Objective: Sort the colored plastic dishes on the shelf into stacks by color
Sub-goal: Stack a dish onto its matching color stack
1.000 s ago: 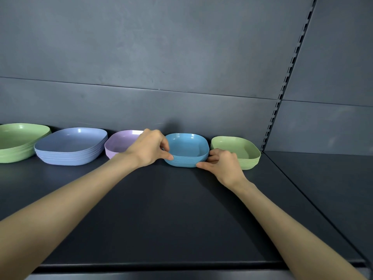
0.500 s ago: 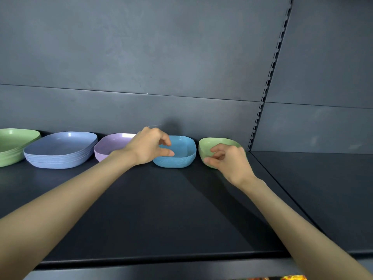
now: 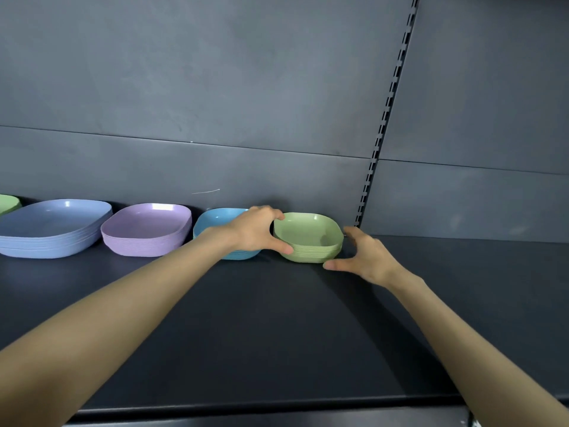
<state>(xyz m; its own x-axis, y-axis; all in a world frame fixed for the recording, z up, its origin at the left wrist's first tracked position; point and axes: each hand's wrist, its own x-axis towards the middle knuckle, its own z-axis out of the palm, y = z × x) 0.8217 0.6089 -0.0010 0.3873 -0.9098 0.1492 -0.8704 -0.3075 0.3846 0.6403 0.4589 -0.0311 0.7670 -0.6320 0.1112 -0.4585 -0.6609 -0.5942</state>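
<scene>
A stack of small green dishes (image 3: 308, 238) stands at the back of the dark shelf (image 3: 277, 328). My left hand (image 3: 258, 231) grips its left side, thumb on the front wall and fingers curled over the back rim. My right hand (image 3: 365, 257) is spread beside its right side, thumb low at the front corner and fingers by the back corner. To the left stand a stack of small blue dishes (image 3: 215, 220), partly hidden by my left wrist, a purple stack (image 3: 144, 226) and a larger periwinkle stack (image 3: 52, 224).
A sliver of a large green stack (image 3: 7, 204) shows at the far left edge. A slotted upright rail (image 3: 385, 124) rises just behind the small green stack. Right of it runs another dark shelf board (image 3: 477, 272). The shelf's front edge lies low in view.
Both hands left the blue stack and moved right to the small green stack. My left hand now grips its left side, and my right hand has spread beside its right side.
</scene>
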